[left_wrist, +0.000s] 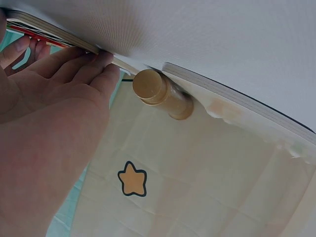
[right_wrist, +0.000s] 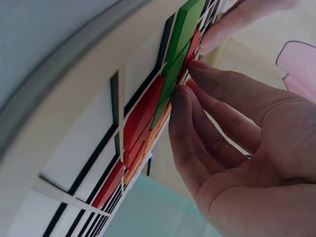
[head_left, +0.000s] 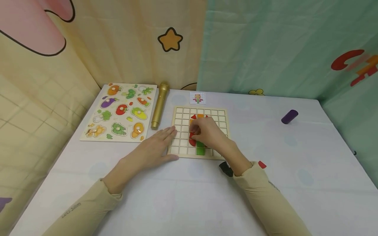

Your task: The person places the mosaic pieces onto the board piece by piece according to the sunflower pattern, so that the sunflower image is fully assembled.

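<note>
A wooden grid board [head_left: 183,150] lies on the table with red, orange and green pieces in its cells. My right hand [head_left: 208,132] is over the middle of it, thumb and fingertips pinching a red piece [right_wrist: 187,61] close against the board. Beside that piece in the right wrist view is a green piece [right_wrist: 185,29], with another red piece [right_wrist: 143,111] nearer the camera. My left hand [head_left: 155,146] rests at the board's left edge, fingers extended over the rim and thumb near its lower corner. In the left wrist view, the left fingers [left_wrist: 101,64] touch the board's edge.
Left of the board lie a gold microphone [head_left: 159,106] and a vegetable puzzle board [head_left: 110,136]. A small pattern card [head_left: 197,98] lies behind it. A purple cylinder [head_left: 289,116] is at the right. Near the right sleeve are a dark piece [head_left: 225,168] and a red piece [head_left: 262,164].
</note>
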Tool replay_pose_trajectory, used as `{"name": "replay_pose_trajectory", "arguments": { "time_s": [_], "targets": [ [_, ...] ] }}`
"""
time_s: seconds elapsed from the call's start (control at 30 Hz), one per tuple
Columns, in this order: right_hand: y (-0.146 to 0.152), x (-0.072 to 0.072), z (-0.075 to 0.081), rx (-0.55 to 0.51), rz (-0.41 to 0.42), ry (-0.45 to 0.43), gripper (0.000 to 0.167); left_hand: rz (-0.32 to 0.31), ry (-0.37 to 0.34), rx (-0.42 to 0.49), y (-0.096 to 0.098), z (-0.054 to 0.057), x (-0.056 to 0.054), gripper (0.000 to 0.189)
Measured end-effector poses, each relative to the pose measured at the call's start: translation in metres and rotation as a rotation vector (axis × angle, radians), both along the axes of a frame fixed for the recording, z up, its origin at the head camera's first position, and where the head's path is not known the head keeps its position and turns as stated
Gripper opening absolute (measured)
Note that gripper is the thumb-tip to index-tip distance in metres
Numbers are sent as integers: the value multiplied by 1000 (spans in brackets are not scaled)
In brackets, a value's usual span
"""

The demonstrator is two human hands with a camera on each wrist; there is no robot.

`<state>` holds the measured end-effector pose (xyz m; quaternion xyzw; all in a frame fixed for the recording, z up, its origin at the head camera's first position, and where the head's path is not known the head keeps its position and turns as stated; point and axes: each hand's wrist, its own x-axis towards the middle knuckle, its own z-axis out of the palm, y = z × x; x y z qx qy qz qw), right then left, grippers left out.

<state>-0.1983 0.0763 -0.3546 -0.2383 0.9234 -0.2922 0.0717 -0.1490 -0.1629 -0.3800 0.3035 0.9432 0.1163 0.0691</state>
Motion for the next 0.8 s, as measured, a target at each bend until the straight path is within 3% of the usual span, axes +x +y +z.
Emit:
{"name": "replay_pose_trajectory", "arguments": {
  "time_s": [0.57, 0.8],
  "targets": [
    [-3, 1, -5, -9, 5, 26, 10, 1, 1, 7, 0, 2, 1, 96],
    [-3, 4, -5, -3, -2, 27, 19, 0, 5, 8, 1, 2, 1, 95]
  ]
}}
